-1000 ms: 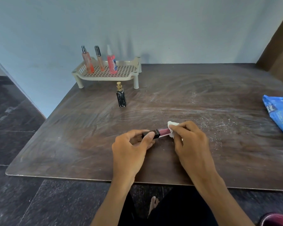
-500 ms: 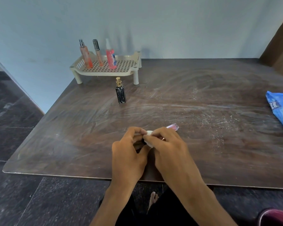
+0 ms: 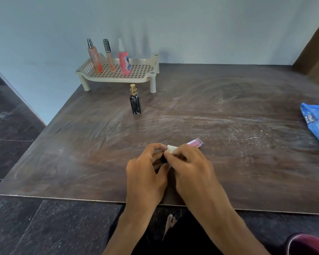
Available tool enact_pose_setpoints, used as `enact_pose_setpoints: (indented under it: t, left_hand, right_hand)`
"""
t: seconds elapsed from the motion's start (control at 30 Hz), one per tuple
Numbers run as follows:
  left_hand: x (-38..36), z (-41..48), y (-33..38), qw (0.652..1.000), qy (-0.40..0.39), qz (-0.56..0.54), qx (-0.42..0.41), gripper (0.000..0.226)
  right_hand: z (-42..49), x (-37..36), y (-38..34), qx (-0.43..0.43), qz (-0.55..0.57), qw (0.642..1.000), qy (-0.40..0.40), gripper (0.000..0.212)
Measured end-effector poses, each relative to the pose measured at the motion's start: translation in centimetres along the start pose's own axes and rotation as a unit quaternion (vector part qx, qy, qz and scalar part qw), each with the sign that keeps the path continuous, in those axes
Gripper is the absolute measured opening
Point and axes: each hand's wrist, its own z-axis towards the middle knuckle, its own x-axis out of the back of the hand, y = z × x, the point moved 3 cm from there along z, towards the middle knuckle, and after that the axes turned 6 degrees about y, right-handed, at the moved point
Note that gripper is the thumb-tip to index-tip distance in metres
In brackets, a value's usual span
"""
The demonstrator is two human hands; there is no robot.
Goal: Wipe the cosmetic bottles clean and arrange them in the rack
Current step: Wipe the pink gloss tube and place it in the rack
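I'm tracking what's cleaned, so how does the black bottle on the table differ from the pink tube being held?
The black bottle stands upright and untouched near the rack; the pink tube lies roughly level between both hands. The bottle shows whole, with a gold top; the tube shows only its clear pink end. A white wipe presses the tube, not the bottle. Neither is racked.

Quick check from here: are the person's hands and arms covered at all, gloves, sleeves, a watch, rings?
Nothing worn that shows. The left hand and right hand are bare, no gloves, and both forearms are uncovered to the frame's bottom edge. No watch, bracelet or ring is visible.
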Motion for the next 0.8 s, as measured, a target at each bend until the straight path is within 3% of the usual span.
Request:
enact_pose_setpoints:
  t: [0.2,0.4,0.63,0.8]
  left_hand:
    - [-0.1,-0.1,-0.1,1.000,0.009,-0.005,0.001,0.033]
    - [0.0,0.3,-0.4,0.999,0.013,-0.024,0.019,0.026]
    - [0.4,0.9,-0.6,0.989,0.004,-0.108,0.104,0.011]
    - [0.5,0.8,-0.4,0.988,0.020,-0.119,0.095,0.019]
  right_hand:
    - [2.1,2.0,5.3,-0.097,-0.037,0.994,0.014,0.016]
    - [2.3,1.9,5.6,-0.080,-0.077,0.994,0.016,0.011]
    - [2.0,2.0,5.4,-0.071,-0.074,0.994,0.036,0.010]
    - [1.8,3.0,5.7,-0.095,-0.026,0.993,0.059,0.013]
